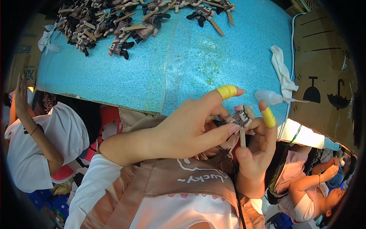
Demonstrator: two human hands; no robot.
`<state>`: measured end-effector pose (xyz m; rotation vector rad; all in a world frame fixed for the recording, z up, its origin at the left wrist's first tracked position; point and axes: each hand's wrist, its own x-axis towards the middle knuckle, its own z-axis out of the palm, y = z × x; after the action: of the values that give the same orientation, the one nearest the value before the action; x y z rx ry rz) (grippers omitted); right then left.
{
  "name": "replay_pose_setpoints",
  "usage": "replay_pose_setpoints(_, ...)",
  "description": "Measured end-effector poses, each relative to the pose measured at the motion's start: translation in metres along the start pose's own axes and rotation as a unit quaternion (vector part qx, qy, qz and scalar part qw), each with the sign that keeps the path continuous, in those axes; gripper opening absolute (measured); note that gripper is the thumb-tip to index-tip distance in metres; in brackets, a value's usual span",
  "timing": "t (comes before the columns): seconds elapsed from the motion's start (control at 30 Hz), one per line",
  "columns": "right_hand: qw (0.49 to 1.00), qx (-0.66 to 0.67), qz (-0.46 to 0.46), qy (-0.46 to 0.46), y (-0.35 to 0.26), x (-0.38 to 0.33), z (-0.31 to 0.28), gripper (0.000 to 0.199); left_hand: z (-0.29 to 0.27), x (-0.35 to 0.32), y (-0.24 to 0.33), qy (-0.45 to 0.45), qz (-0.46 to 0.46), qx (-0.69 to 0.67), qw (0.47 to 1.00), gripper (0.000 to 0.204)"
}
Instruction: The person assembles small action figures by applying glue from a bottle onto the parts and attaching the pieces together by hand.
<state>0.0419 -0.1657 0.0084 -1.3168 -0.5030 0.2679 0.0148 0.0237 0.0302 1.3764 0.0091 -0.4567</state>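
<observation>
A small painted figurine in brown and pinkish tones, with a flat wooden piece jutting down from it, is held between my two hands just off the table's near edge. My left hand pinches it with thumb and bent fingers; yellow tape wraps the raised index finger. From the other side my right hand has its curled fingers against the figurine, its thumb close to the wooden piece and its taped index finger pointing up. Part of the figurine is hidden behind the fingers.
A pile of similar figurines with wooden pieces covers the far left of the blue table. To the right lie a translucent squeeze bottle with a thin nozzle and a white cloth strip. Cardboard borders the table; people sit on both sides.
</observation>
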Motion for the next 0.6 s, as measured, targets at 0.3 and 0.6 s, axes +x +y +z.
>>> replay_pose_setpoints(0.3, 0.997, -0.053, 0.049, -0.001, 0.003, -0.006, 0.006, 0.075, 0.009, -0.001, -0.012, -0.001, 0.014, -0.047, 0.999, 0.058)
replay_pose_setpoints(0.6, 0.998, 0.038, 0.053, 0.019, 0.009, -0.006, 0.008, 0.068, 0.0, -0.002, -0.017, -0.064, 0.016, -0.177, 0.982, 0.061)
